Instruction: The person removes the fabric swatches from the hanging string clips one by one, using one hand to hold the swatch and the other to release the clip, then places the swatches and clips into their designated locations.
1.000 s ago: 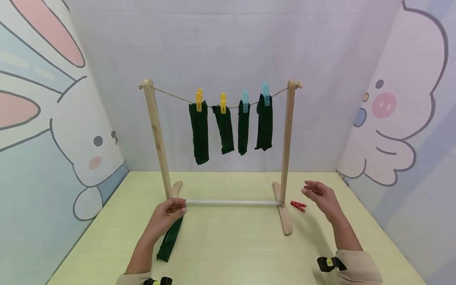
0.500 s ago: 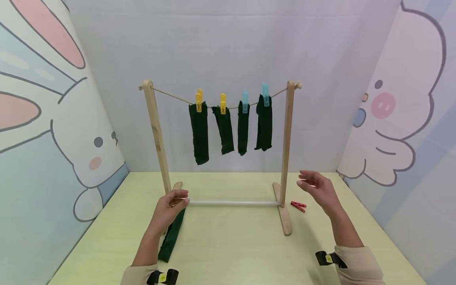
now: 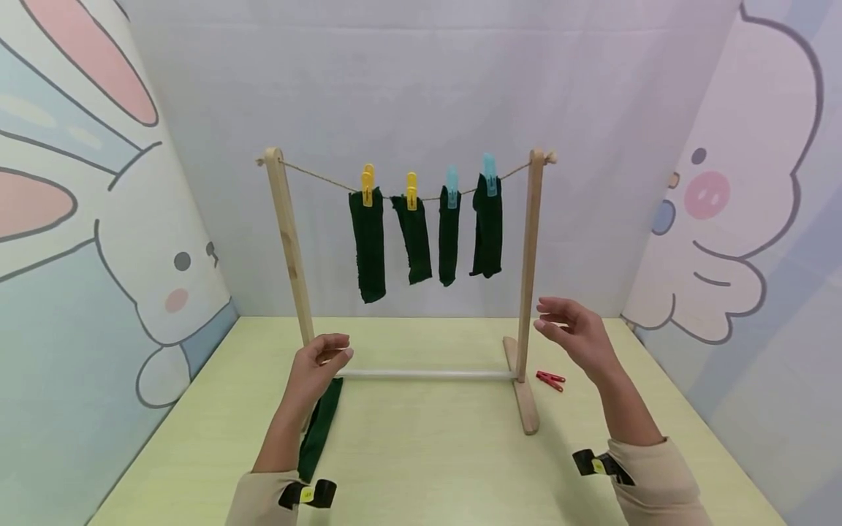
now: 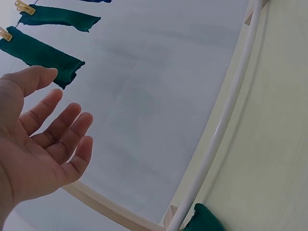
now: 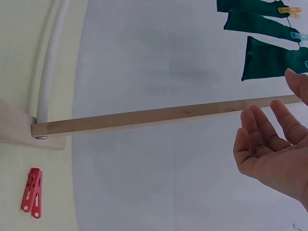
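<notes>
My left hand (image 3: 317, 369) is raised in front of the left post of a small wooden drying rack, fingers loosely bent and holding nothing. Beyond it, in the left wrist view, hangs a dark green cloth strip (image 4: 43, 54). My right hand (image 3: 579, 340), likewise holding nothing, hovers just right of the right post (image 3: 530, 263). Four-sided green strips hang from the rope: two under yellow clothespins (image 3: 368, 186), two under light blue clothespins (image 3: 490, 175). Another green strip (image 3: 320, 431) lies on the table, partly behind my left forearm. A red clothespin (image 3: 550, 380) lies right of the rack's right foot.
A white rod (image 3: 427, 375) joins the rack's posts low down. The right wooden foot (image 3: 526, 407) reaches forward on the pale yellow table (image 3: 421, 467). Walls with cartoon animals stand at both sides, and a plain pale cloth hangs at the back.
Both hands have risen. My left hand has also moved slightly right, and my right hand has shifted left toward the right post. The hanging strips and the red clothespin have stayed put.
</notes>
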